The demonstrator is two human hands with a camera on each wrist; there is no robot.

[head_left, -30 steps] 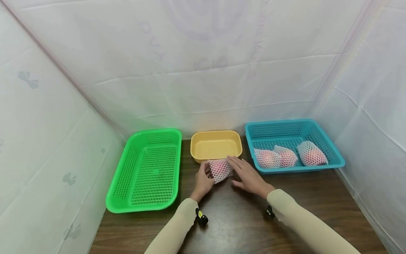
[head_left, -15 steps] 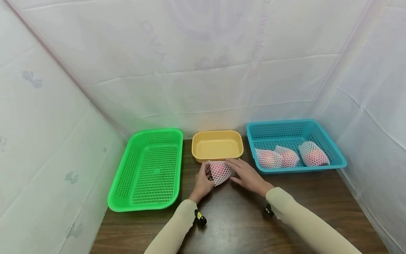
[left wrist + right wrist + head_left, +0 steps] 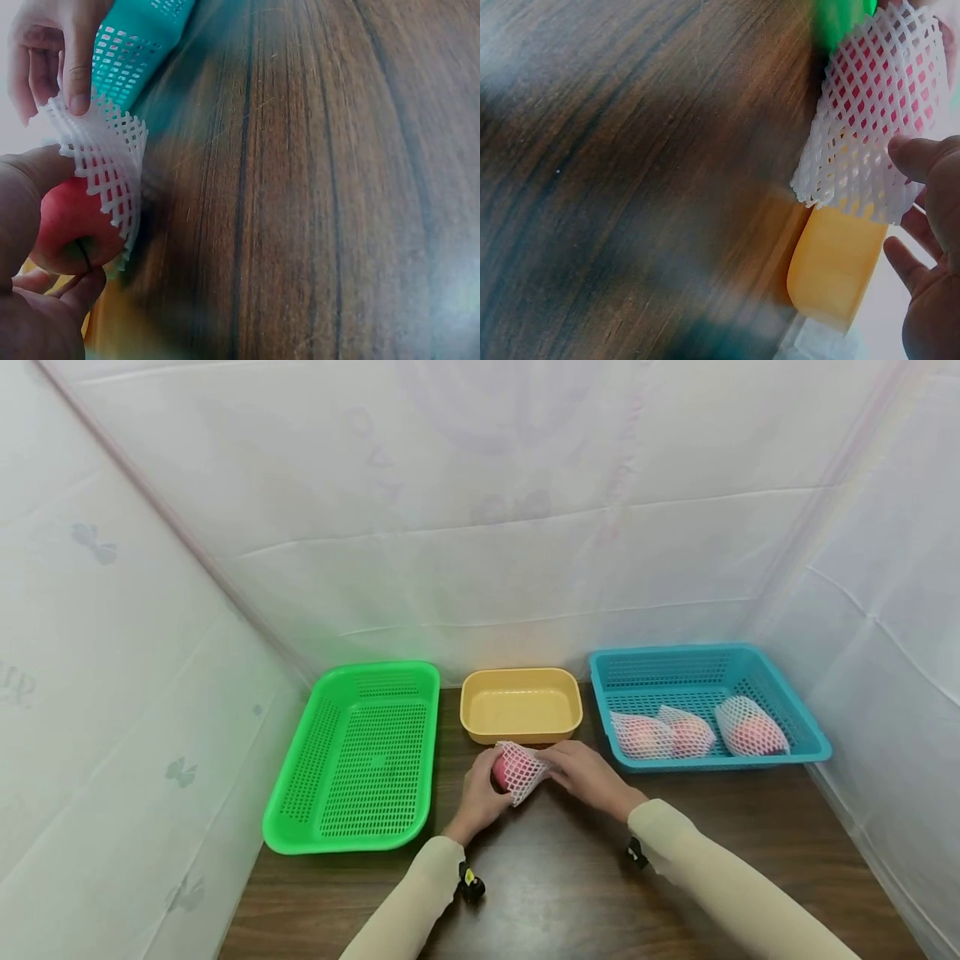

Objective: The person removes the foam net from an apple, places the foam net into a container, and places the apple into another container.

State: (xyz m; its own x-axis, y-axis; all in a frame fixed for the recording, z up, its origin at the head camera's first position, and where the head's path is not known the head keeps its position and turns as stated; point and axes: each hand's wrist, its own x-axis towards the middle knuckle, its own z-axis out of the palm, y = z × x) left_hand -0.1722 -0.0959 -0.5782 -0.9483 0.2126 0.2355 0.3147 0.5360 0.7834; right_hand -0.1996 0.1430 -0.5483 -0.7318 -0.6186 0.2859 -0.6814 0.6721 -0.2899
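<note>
Between the two hands is a red apple (image 3: 71, 225) partly inside a white foam net sleeve (image 3: 877, 97). My left hand (image 3: 480, 793) grips the apple at its bare stem end, thumb and fingers around it. With thumb and fingers, my right hand (image 3: 588, 777) pinches the loose end of the net, which extends past the apple on the right. In the left wrist view the stem and red skin stick out of the net's opening. Both hands are just in front of the yellow tub (image 3: 521, 731), over the wooden table (image 3: 570, 893).
A green plastic basket (image 3: 360, 839) with nothing in it stands on the left. On the right, a blue basket (image 3: 712, 762) holds three netted apples (image 3: 752, 732). White sheeting (image 3: 480, 577) hangs behind and on both sides.
The net has slid rightward off the apple's left end, baring red skin there. My right hand has gone from touching the net to pinching its end.
</note>
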